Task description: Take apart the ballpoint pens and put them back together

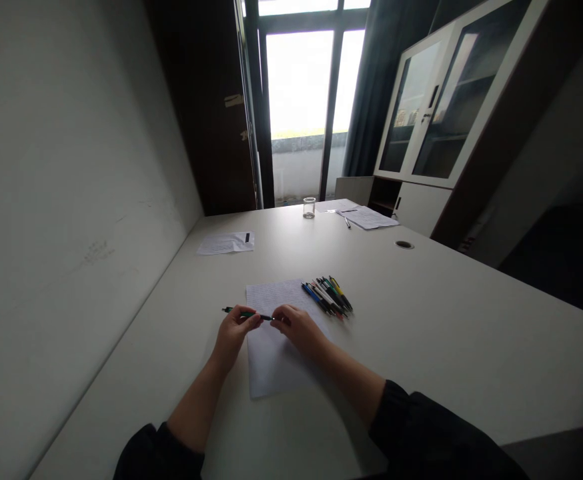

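The left hand (236,328) has a slim dark-green ballpoint pen (247,314) pinched between thumb and fingers, its green end pointing out to the left and its dark front end to the right. The right hand (295,327) is curled, thumb and fingertips drawn together right at the pen's front end — whether they grip it or only touch it, I cannot tell. The pen lies nearly level, its front end above a white rectangular paper sheet (271,373) with rows of dark writing across its upper part and a bare lower part.

Just right of the sheet's upper edge, a loose bundle of ballpoint pens in blue, white, black, green and yellow (327,297) lies on the smooth white table (431,320), the pens slanting roughly side by side. Farther back on the left is a flat printed white paper with a small black bar (226,243). Near the far edge stand a short clear glass jar (309,209) and, to its right, a spread of printed white sheets (371,218) — with a single slim pen (347,224) just beside them. A round cable hole (404,245) sits nearer, on the right.
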`<move>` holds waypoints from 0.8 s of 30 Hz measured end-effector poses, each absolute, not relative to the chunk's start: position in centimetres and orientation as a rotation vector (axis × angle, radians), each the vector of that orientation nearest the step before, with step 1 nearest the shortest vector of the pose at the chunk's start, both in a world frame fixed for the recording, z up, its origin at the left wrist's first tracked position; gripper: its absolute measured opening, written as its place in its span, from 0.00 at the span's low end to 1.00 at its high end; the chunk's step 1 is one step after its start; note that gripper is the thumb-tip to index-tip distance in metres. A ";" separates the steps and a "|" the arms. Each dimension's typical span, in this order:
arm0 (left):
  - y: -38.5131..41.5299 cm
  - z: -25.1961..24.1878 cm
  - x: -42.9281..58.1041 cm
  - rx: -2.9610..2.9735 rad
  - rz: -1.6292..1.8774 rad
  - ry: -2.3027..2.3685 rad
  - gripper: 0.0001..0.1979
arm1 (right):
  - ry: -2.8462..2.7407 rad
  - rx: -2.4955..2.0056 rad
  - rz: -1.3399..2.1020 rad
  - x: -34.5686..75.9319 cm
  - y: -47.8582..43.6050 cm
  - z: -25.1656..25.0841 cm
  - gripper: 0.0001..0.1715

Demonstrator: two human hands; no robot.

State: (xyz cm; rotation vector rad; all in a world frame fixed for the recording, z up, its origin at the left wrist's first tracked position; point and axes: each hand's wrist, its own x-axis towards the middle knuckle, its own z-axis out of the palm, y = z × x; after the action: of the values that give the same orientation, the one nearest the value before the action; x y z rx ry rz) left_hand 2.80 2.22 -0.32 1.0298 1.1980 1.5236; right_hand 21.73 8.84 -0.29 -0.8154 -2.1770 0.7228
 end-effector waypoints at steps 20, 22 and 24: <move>2.0 0.2 3.8 0.943 1.652 1.033 0.18 | -2.158 -0.761 0.804 21.9 8.6 0.0 0.07; 2.0 0.1 3.7 0.948 1.666 1.039 0.18 | -2.160 -0.761 0.805 21.9 8.6 0.0 0.07; 2.1 0.0 3.7 0.960 1.675 1.044 0.18 | -2.162 -0.761 0.798 21.9 8.6 0.0 0.07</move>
State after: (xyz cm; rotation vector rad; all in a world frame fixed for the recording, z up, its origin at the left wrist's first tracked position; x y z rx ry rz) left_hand 3.66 2.06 -0.03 0.9598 1.0438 1.6752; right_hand 21.88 8.58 0.01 -0.7605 -2.1621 0.7976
